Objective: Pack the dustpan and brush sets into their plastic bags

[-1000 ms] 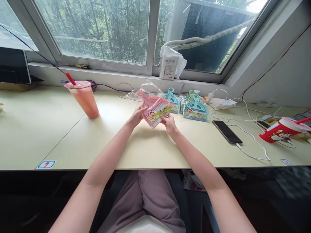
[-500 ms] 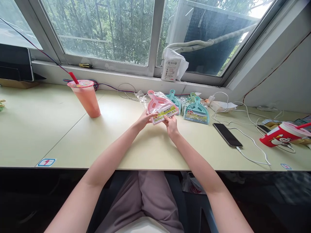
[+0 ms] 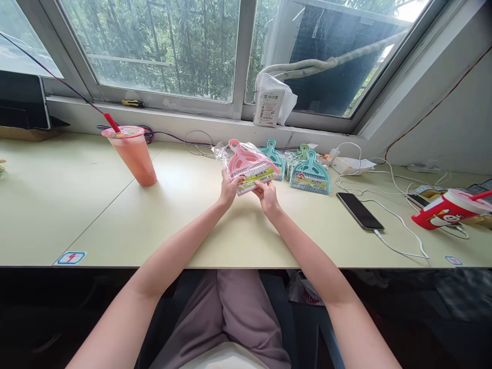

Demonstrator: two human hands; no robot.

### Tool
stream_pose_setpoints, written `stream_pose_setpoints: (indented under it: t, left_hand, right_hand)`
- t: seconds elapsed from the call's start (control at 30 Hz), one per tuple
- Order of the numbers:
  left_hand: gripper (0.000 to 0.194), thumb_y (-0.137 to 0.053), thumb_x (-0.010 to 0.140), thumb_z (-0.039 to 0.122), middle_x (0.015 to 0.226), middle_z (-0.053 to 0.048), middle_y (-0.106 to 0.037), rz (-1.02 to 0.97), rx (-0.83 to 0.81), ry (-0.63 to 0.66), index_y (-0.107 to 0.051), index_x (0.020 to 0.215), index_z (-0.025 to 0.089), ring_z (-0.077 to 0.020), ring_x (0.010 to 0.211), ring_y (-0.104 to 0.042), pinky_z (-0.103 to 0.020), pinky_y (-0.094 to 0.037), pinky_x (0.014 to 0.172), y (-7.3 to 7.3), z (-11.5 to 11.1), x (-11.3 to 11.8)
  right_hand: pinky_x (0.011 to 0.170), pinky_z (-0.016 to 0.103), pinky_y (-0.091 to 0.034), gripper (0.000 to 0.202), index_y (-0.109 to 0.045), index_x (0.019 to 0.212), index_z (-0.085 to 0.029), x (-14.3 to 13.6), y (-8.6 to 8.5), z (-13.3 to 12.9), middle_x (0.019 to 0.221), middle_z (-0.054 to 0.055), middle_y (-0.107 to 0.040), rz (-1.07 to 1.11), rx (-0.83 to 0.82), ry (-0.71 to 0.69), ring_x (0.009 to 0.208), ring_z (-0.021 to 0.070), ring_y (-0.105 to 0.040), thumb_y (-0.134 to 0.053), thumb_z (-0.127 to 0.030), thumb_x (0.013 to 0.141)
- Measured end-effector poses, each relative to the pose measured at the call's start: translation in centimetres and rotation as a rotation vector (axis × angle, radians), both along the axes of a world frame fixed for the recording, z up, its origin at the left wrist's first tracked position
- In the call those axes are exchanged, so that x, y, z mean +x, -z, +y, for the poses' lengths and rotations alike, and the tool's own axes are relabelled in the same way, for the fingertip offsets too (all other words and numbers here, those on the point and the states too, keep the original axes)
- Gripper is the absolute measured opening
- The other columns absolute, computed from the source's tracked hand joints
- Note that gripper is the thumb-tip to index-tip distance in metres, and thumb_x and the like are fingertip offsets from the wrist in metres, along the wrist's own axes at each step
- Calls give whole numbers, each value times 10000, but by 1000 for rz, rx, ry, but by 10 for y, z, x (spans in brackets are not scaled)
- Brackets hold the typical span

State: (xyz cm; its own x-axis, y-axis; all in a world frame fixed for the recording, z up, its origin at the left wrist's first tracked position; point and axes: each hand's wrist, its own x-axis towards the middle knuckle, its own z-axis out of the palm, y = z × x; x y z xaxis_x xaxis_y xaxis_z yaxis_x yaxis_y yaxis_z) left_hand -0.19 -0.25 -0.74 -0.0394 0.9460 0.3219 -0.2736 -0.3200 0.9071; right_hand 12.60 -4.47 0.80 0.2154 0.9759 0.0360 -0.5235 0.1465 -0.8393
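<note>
Between my two hands is a pink dustpan-and-brush set (image 3: 246,160) in clear plastic wrap, tilted, its handle pointing away from me and a yellow-green label across its lower edge. My left hand (image 3: 229,189) grips its lower left corner. At the bottom edge, right of the middle, my right hand (image 3: 267,197) pinches it with fingers and thumb. Just behind it lies a wrapped blue dustpan set (image 3: 273,155), partly hidden. Farther right is a wrapped teal dustpan set (image 3: 310,173), with a green one (image 3: 303,150) mostly covered behind it.
A pink drink cup (image 3: 134,159) with a red straw stands at left. To the right lie a phone (image 3: 360,211) on a white cable and a tilted red cup (image 3: 448,209). A small box (image 3: 268,107) sits on the sill, near a screwdriver (image 3: 132,103).
The pink set has shifted slightly left and turned a little in my hands. My left hand has moved its grip, fingers now more upright at the corner. The camera view has shifted slightly.
</note>
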Motion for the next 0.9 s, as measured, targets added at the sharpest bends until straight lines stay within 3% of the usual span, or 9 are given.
stream_pose_setpoints:
  t: [0.1,0.17,0.23,0.3,0.47,0.53,0.67,0.83,0.9]
  left_hand:
    - [614,-672,779,311,1271,-100,-611,27,51,-34,-389,1318,229,-278,1201,-590,-448,-494,1006,0,-4,2]
    - [787,-721,763,352,1310,-107,-599,48,106,-13,-306,1422,242,-282,1232,-574,-444,-476,1033,-3,-9,3]
    - [998,-783,720,384,1345,-112,-585,52,143,47,-180,1506,259,-279,1251,-565,-441,-457,1057,-8,-15,4]
    - [1089,-824,678,406,1375,-117,-571,52,150,163,-155,1527,274,-279,1254,-565,-445,-458,1057,-14,-21,5]
    - [842,-815,678,481,1425,-138,-536,185,-40,613,-431,1398,272,-328,1270,-549,-471,-510,965,-19,-29,2]
    - [764,-774,701,554,1436,-137,-527,189,-118,689,-486,1350,271,-329,1282,-542,-458,-494,973,-19,-27,1]
    - [704,-654,737,684,1377,-125,-578,57,-204,548,-536,1289,262,-301,1236,-580,-417,-496,951,-21,-17,-6]
    - [844,-841,562,356,1196,-89,-669,44,-179,400,-498,1324,243,-274,1095,-632,-398,-528,865,-21,-9,-16]
    - [868,-831,536,325,1171,-86,-670,75,-163,370,-488,1328,230,-278,1063,-631,-398,-534,830,-20,-9,-16]
  right_hand:
    - [799,298,-610,196,-582,957,-195,3,0,3,859,-9,-723,16,-42,-22,749,129,-701,-615,-110,784]
    - [789,290,-611,152,-592,925,-192,7,-1,6,839,-7,-725,35,-61,-3,732,126,-699,-607,-114,796]
    - [799,280,-608,143,-603,902,-190,11,-1,8,851,-3,-730,47,-40,12,759,127,-705,-624,-106,788]
    - [820,283,-607,152,-612,903,-191,14,-2,9,878,2,-736,54,6,27,807,134,-712,-646,-108,780]
    - [866,301,-603,152,-619,910,-185,20,0,12,877,11,-734,98,-3,115,820,137,-716,-646,-105,784]
    - [879,305,-600,155,-619,915,-177,22,1,13,877,17,-733,98,-31,136,819,137,-716,-640,-97,784]
    - [883,316,-599,188,-610,947,-182,21,2,12,901,12,-732,61,-33,130,840,138,-716,-633,-93,783]
    - [809,304,-611,202,-595,952,-191,14,1,7,848,-10,-729,-14,-46,29,747,130,-707,-608,-94,776]
    - [747,298,-617,130,-591,926,-192,16,0,8,770,-17,-715,-18,-109,17,667,129,-690,-582,-137,809]
